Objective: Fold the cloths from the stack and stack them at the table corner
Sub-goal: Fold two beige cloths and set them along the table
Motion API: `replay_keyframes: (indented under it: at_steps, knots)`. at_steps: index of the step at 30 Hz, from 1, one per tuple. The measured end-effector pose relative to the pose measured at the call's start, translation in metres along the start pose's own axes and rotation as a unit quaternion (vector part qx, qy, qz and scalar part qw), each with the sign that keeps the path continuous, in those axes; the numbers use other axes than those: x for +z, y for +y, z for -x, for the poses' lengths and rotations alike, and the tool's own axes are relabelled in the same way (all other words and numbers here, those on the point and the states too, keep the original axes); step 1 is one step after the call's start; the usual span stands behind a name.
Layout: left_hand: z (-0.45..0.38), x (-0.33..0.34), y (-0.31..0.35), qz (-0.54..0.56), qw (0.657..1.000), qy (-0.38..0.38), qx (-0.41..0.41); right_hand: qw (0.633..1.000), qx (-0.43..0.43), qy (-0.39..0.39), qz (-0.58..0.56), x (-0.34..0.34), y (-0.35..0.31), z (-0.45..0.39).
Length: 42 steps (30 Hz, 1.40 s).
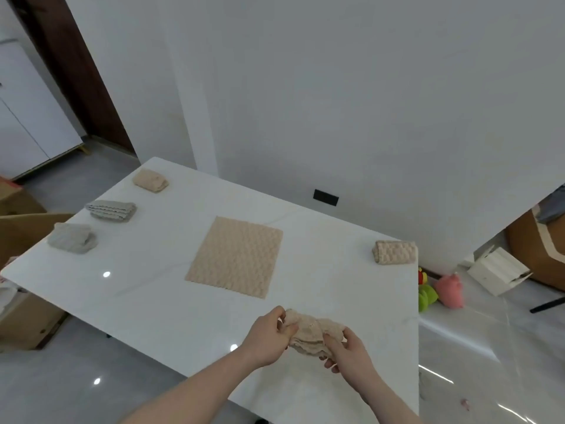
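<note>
Nearest us, left hand (269, 336) and right hand (348, 351) curl their fingers around a bunched beige cloth (308, 330) above the desk (153, 286); a flat cloth (235, 257) lies beyond, folded cloths (395, 252) at the corners.

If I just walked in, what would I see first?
Two hands, the left hand and right hand, hold a crumpled beige cloth at the near table edge. A flat beige cloth lies spread in the middle of the white table. Bright toys sit on the floor at right.
</note>
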State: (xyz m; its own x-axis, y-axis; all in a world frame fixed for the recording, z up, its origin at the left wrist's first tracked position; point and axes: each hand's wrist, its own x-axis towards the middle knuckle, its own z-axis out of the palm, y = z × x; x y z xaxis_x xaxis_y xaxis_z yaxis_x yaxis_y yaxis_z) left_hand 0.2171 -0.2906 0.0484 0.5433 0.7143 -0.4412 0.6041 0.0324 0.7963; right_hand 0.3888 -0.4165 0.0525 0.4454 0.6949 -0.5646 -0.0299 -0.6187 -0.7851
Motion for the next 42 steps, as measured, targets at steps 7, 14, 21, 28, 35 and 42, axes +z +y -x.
replay_keyframes:
  at_steps: [7,14,21,28,35,42]
  knots:
    - [-0.058,0.033,0.022,-0.018,0.997,-0.064,-0.029,0.997,0.064,0.033,-0.005,-0.043,-0.002,-0.035]
    - [-0.102,0.096,0.042,-0.014,0.997,-0.052,-0.059,0.992,0.111,0.063,-0.015,-0.095,0.021,-0.081]
    - [-0.138,0.146,0.055,-0.017,0.996,-0.046,-0.071,0.991,0.119,0.064,0.009,-0.132,0.046,-0.121]
    - [-0.163,0.177,0.07,-0.001,0.996,0.087,-0.021,0.976,-0.066,0.169,0.121,-0.164,0.062,-0.152]
    - [-0.178,0.19,0.063,-0.172,0.976,0.088,0.098,0.905,-0.241,0.079,0.342,-0.193,0.078,-0.186]
    - [-0.185,0.212,0.029,-0.243,0.968,0.037,0.045,0.867,-0.209,-0.03,0.452,-0.2,0.117,-0.196]
